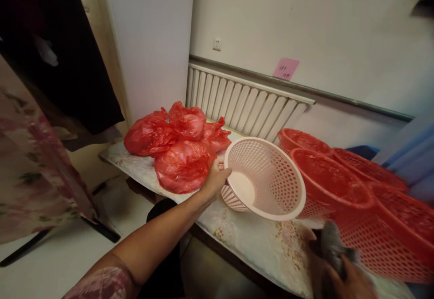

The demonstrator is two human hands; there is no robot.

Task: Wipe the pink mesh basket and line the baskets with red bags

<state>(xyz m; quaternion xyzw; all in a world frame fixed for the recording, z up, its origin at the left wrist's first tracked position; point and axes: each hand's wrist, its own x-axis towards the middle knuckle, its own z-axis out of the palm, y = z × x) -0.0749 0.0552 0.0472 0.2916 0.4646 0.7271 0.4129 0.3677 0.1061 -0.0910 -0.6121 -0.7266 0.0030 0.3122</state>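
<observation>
A pale pink plastic basket (267,172) with a perforated wall is tilted over the table (237,238), its inside facing up and showing no contents. My left hand (217,177) is closed on its left rim, thumb over the edge. At the lower right, my right hand (349,276) is blurred by motion and closed around a dark grey item (332,244) that I cannot make out. Several red perforated baskets (366,217) stand close beyond my right hand.
Several red plastic bags (185,163) lie on the table's left part. A white radiator (237,100) runs along the wall behind. Floral fabric (30,163) hangs at the left, with black metal legs (100,229) below. Blue fabric hangs at the right edge.
</observation>
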